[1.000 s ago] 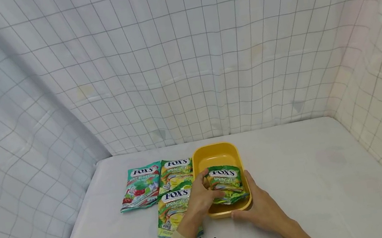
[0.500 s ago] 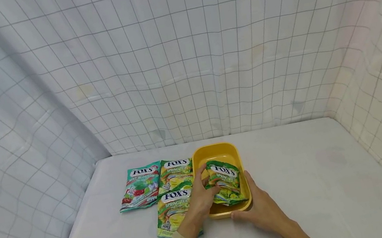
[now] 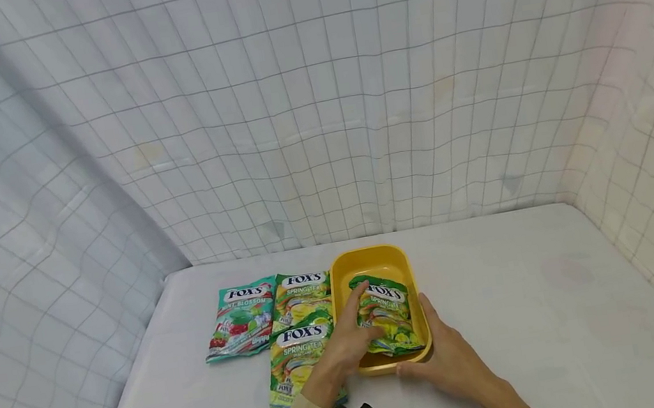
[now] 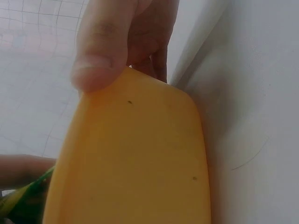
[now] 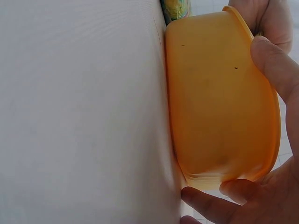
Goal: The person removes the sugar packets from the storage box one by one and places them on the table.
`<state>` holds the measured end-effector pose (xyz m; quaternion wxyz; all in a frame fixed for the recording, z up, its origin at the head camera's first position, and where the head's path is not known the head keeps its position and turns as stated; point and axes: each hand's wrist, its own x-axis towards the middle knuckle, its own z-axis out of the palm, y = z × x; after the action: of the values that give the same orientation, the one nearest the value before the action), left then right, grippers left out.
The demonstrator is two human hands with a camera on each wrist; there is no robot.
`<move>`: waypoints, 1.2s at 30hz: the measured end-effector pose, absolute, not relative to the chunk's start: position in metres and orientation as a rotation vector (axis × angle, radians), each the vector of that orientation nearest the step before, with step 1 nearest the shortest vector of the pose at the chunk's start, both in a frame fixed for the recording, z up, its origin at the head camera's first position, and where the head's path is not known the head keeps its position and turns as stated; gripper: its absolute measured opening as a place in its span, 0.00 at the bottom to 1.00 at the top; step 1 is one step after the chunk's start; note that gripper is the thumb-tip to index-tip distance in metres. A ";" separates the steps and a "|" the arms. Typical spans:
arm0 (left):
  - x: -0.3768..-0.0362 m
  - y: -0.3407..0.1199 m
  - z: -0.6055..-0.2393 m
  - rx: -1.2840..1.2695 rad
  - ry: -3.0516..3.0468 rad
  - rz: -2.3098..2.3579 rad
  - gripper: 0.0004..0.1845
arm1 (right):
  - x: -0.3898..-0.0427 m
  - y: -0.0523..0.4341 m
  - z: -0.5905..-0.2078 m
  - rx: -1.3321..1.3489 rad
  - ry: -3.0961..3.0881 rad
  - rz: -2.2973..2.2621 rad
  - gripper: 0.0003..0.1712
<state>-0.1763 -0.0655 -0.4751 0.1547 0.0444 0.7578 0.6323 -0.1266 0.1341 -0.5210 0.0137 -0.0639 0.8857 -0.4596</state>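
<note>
A yellow plastic tub (image 3: 371, 258) stands on the white table, and a green Fox's Spring Tea candy bag (image 3: 392, 315) lies inside it, label up. My left hand (image 3: 343, 344) reaches over the tub's left side. Its index finger and thumb are spread and rest on the bag; its other fingers are hidden. My right hand (image 3: 449, 356) holds the tub's near right corner. In the right wrist view, the right thumb (image 5: 273, 63) lies on the rim of the tub (image 5: 219, 105), and the right fingers (image 5: 212, 203) are at its side.
Left of the tub lie two more Spring Tea bags, one far (image 3: 302, 301) and one near (image 3: 298, 367), the near one partly under my left forearm. A teal Mint Blossom bag (image 3: 244, 318) lies farther left. Gridded white cloth (image 3: 348, 88) encloses the table's back and sides.
The bag in the tub first tilted, its top shifting away and left, then settled flatter. My left fingers have spread and moved onto its face. The right hand and tub have stayed put.
</note>
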 end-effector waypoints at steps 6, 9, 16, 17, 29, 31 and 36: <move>-0.174 -0.066 -0.474 0.117 2.262 1.742 0.50 | -0.126 0.133 -0.523 -0.174 2.747 -1.434 0.78; -0.173 -0.067 -0.474 0.083 2.334 1.705 0.51 | -0.126 0.132 -0.523 -0.172 2.739 -1.428 0.79; -0.170 -0.073 -0.470 -0.014 2.350 1.799 0.54 | -0.125 0.133 -0.521 -0.173 2.735 -1.422 0.78; -0.171 -0.074 -0.470 -0.021 2.336 1.819 0.54 | -0.125 0.133 -0.521 -0.173 2.737 -1.420 0.77; -0.167 -0.085 -0.463 0.020 2.279 1.880 0.53 | -0.126 0.134 -0.521 -0.178 2.728 -1.425 0.78; -0.167 -0.087 -0.461 0.024 2.263 1.890 0.53 | -0.127 0.134 -0.521 -0.177 2.733 -1.415 0.78; -0.166 -0.093 -0.459 0.072 2.216 1.943 0.52 | -0.127 0.134 -0.522 -0.176 2.739 -1.403 0.77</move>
<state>-0.1664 -0.0935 -0.4589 0.0966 0.0245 0.7483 0.6559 -0.1273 0.1342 -0.5218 0.0296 -0.0572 0.8881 -0.4550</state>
